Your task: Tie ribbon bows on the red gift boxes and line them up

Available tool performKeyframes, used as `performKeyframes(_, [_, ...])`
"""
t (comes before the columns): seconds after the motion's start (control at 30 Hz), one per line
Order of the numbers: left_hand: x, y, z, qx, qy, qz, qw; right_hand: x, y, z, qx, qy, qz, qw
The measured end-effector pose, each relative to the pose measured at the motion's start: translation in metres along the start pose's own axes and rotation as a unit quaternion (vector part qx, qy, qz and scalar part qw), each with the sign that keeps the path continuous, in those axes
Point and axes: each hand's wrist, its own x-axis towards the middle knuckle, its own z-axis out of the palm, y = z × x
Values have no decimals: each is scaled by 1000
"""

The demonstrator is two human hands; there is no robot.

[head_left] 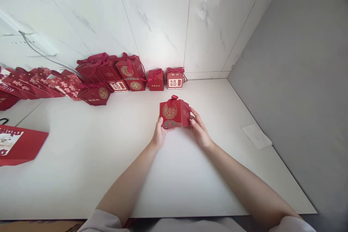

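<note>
- The red box [174, 113] sits near the centre of the white table [81, 159], just past both hands and touching them on either side.
- The left hand [160, 133] lies at the 7 o'clock side of the red box. Its fingers wrap the lower left corner, with the thumb on the front face below the gold round emblem. State: grasping the red box.
- The right hand [199, 130] lies at the 4 o'clock side of the red box. Its fingertips [193, 120] press against the right wall. State: grasping the red box, fingers extended rather than clenched.
- Both hands are equally near; neither has to reach. The red box lies between them, at 12 o'clock from the wrists.
- Orientation of the red box: upright, bottom edge at or just above the table; contact with the surface cannot be told. The ribbon tab [173, 98] points up at 12 o'clock, so the long axis runs roughly vertical, tilted slightly toward the left hand.
- The emblem face is turned toward the person.
- A row of red boxes [127, 74] stands against the marble wall at 11 o'clock, well apart from the hands.
- A white paper slip [256, 136] lies at 3 o'clock, near the table's right edge.
</note>
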Motion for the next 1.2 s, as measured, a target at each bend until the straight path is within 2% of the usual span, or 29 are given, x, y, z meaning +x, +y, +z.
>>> performKeyframes(0.1, [-3, 9, 3, -127, -14, -97, 987, -1, 1, -1, 13, -14, 4, 1000])
performKeyframes(0.17, [-4, 16, 5, -181, -39, -134, 973, -1, 1, -2, 32, -24, 17, 999])
performKeyframes(0.27, [-5, 25, 4, -235, -51, -142, 960, 0, 0, -3, 29, -33, 37, 998])
performKeyframes(0.4, [-3, 28, 1, -266, -21, -153, 951, -1, -1, -2, -26, -53, 38, 997])
performKeyframes(0.57, [1, 25, -3, -209, -1, -156, 965, -2, -1, -1, -58, -68, 41, 995])
performKeyframes(0.77, [3, 19, -3, -136, -35, -156, 978, -2, 0, 0, -73, -69, 32, 994])
performKeyframes(0.87, [4, 14, -2, -108, -32, -148, 983, -7, 0, 5, -158, -15, -45, 986])
performKeyframes(1.0, [4, 7, -2, -60, -41, -142, 987, -17, -3, 15, -332, 76, -202, 918])
performKeyframes(1.07, [4, 6, -2, -43, -57, -154, 985, -19, -4, 17, -347, 99, -216, 907])
performKeyframes(1.2, [3, 4, -4, -21, -114, -180, 977, -17, -3, 15, -314, 110, -185, 925])
